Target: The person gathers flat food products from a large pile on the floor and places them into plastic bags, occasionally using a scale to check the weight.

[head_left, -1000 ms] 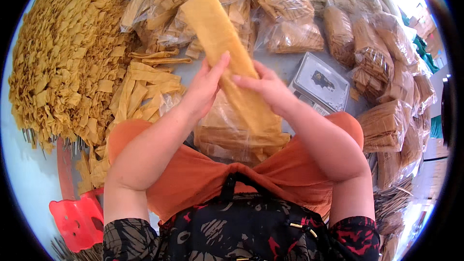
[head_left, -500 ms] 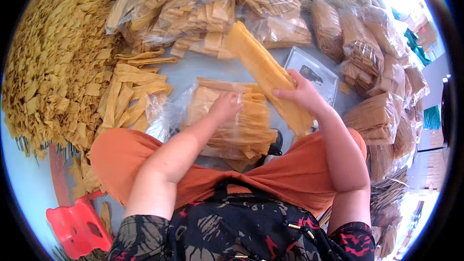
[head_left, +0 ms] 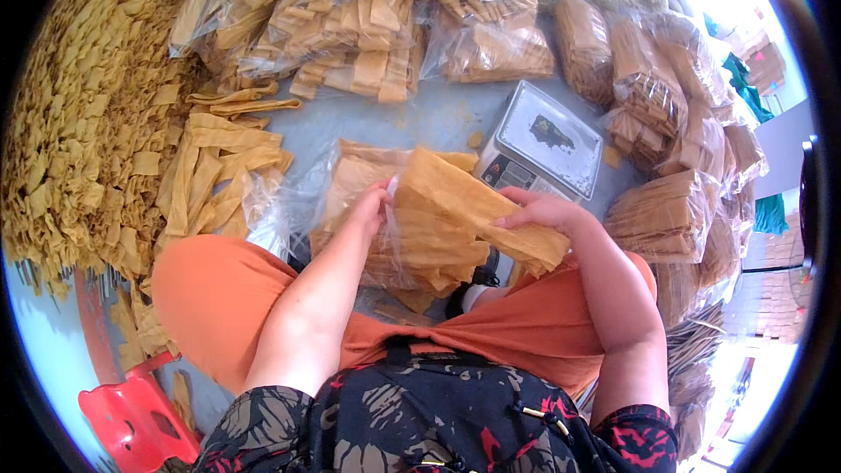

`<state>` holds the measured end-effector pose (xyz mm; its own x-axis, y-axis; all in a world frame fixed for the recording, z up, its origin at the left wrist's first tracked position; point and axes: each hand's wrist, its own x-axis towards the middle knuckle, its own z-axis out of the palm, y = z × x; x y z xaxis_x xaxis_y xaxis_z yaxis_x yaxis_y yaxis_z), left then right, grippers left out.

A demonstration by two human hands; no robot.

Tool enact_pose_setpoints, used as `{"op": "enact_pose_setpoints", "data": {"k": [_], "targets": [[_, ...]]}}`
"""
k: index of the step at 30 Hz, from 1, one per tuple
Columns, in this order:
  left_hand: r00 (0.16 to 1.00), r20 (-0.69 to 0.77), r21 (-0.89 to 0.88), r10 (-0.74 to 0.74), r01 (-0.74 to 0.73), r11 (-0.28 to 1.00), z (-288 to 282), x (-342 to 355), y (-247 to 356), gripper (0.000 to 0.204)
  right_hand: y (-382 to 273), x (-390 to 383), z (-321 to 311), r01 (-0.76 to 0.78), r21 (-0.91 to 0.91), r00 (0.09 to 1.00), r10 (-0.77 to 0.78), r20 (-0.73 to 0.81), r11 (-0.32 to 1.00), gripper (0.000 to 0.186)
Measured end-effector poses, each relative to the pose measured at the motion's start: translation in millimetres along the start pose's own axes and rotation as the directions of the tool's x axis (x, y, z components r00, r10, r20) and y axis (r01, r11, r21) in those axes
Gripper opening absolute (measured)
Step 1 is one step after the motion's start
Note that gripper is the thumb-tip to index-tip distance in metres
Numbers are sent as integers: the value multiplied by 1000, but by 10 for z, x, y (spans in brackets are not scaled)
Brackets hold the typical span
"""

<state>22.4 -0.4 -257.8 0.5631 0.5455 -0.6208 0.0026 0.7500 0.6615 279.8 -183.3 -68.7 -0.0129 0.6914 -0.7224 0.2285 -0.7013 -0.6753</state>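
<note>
My right hand (head_left: pixel 550 213) grips a folded yellow-tan strip (head_left: pixel 455 197) that looks like dried tofu skin, its thumb on top. The strip slants from my right knee toward the left and lies over a stack of similar strips (head_left: pixel 438 258) between my legs. A clear plastic bag (head_left: pixel 346 175) covers the left part of that stack. My left hand (head_left: pixel 375 208) is closed on the bag's edge, close to the strip's far end. Its fingertips are partly hidden.
A grey weighing scale (head_left: pixel 561 136) stands beyond my right hand. Loose strips (head_left: pixel 219 162) lie at the left before a tall heap (head_left: pixel 96 123). Filled clear bags (head_left: pixel 350 31) line the far side, and more bags (head_left: pixel 661 215) the right. A red plastic stool (head_left: pixel 136 420) stands lower left.
My right hand has brought the strip down from a raised, steep slant to lie over the stack. My left hand has shifted left to the bag's edge. The whole scale now shows.
</note>
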Motion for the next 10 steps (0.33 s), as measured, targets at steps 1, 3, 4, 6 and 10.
{"op": "enact_pose_setpoints", "data": {"k": [1, 3, 4, 6, 10], "targets": [[999, 38, -131, 10, -5, 991, -29, -40, -1, 46, 28, 37, -14, -11, 92, 999, 6, 53, 996, 62], [999, 34, -155, -28, 33, 987, -32, -91, -22, 45, 49, 30, -61, -27, 178, 994, 7, 108, 984, 62], [997, 30, -175, -65, 69, 982, -23, -133, -2, 43, 49, 4, -102, -88, 134, 983, 64, 174, 987, 63], [998, 17, -59, -63, 63, 996, -11, -207, 58, 40, 72, 5, -111, -144, 81, 963, 121, 240, 986, 63], [994, 28, 798, 107, -87, 597, 136, -340, 289, 43, 58, 79, -18, -136, 97, 960, 107, 259, 986, 68]]}}
